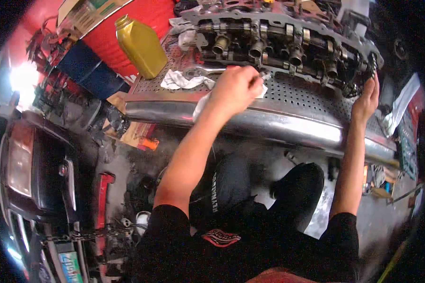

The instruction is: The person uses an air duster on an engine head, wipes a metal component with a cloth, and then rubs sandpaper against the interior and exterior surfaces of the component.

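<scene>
A cylinder head with its camshafts and valve gear exposed lies across the perforated metal bench top. My left hand is closed just in front of it, over the bench; whatever its fingers hold is too small to make out. Against the right end of the cylinder head, beside a chain, rests my right hand with its fingers stretched upward. A crumpled white rag and a metal wrench-like tool lie left of my left hand. More white cloth or paper shows beneath that hand.
A gold plastic oil bottle stands at the bench's left end, near a red drum and a blue drum. The bench has a rounded metal front edge. A dark car is at the left, near a red metal bar.
</scene>
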The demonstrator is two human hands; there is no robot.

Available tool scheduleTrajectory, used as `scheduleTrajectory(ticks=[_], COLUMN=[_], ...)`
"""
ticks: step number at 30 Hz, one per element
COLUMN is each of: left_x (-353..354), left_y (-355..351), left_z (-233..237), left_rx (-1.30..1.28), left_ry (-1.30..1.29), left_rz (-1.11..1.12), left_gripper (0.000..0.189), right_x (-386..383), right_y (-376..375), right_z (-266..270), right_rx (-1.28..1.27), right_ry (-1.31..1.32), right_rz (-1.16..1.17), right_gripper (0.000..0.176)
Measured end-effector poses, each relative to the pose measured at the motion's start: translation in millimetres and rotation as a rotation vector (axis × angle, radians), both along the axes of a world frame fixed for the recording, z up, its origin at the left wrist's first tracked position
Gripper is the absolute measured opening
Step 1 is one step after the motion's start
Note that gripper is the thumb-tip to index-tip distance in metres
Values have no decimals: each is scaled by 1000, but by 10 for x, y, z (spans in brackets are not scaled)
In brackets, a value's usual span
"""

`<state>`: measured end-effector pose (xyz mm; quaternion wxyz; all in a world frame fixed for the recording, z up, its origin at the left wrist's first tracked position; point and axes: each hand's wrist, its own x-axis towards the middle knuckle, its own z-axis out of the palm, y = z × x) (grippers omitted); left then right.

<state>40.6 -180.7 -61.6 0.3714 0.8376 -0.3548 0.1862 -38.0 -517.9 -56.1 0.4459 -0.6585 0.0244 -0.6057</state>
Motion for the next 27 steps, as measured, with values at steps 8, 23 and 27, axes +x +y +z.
scheduleTrajectory(ticks=[8,23,27], left_x=[1,58,57], left_y=[61,76,76], left_z=[-81,-108,-127], left_rx=[153,121,106], left_ry=[-149,-66,-73], left_rz=[-59,-79,-78], left_gripper=[24,29,29], right_x=[48,-112,-128], right_y=[-183,-41,-54], right_z=[-12,-79,9], right_rx=[72,61,162], right_ry=[3,-30,-135], right_rz=[-66,179,447], right_gripper=[48,51,47])
